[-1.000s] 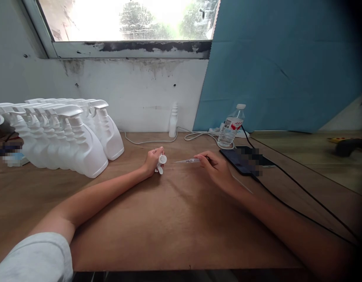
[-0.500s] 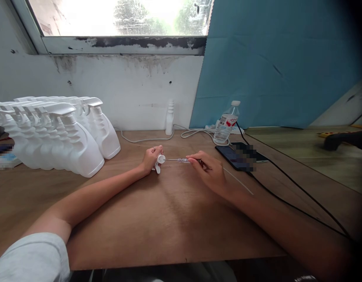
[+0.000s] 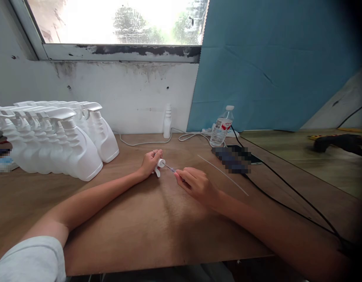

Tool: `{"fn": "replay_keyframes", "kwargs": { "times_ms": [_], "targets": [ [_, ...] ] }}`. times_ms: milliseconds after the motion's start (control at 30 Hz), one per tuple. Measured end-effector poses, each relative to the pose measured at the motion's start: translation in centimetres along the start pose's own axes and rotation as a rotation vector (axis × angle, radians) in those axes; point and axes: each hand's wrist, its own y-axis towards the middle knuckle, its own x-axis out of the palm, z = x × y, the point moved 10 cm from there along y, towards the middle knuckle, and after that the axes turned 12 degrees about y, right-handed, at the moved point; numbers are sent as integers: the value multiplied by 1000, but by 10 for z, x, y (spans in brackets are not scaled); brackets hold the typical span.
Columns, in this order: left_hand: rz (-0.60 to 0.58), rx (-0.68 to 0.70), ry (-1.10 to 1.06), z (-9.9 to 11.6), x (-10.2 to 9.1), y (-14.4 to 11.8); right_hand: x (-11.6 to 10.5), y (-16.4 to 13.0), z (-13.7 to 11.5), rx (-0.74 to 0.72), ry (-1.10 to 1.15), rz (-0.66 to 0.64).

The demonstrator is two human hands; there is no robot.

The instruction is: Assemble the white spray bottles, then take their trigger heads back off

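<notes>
Gripped a white spray head in the left hand's curled fingers, just left of centre; pinched a slim tool in the right hand, aimed at the opening. Found the red-and-white label on the far-right bottle too small to read.

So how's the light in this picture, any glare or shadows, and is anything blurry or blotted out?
Head view: the window glares almost white; head view: a soft shadow crosses the table near the right hand; head view: blocky pixels cover much of the near phone, and the far right edge fades to black.
</notes>
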Motion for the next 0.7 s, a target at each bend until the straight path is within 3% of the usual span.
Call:
{"fn": "replay_keyframes", "kwargs": {
  "times_ms": [133, 333, 700],
  "targets": [
    [-20, 2, -9, 1, 2, -1, 6, -1, 7, 69, 69, -28],
    [-65, 25, -17, 6, 7, -2, 11, -7, 37, 329, 265, -37],
    [-271, 4, -27, 11, 24, -6, 12, -19, 65, 688, 556, 18]
  ]
}}
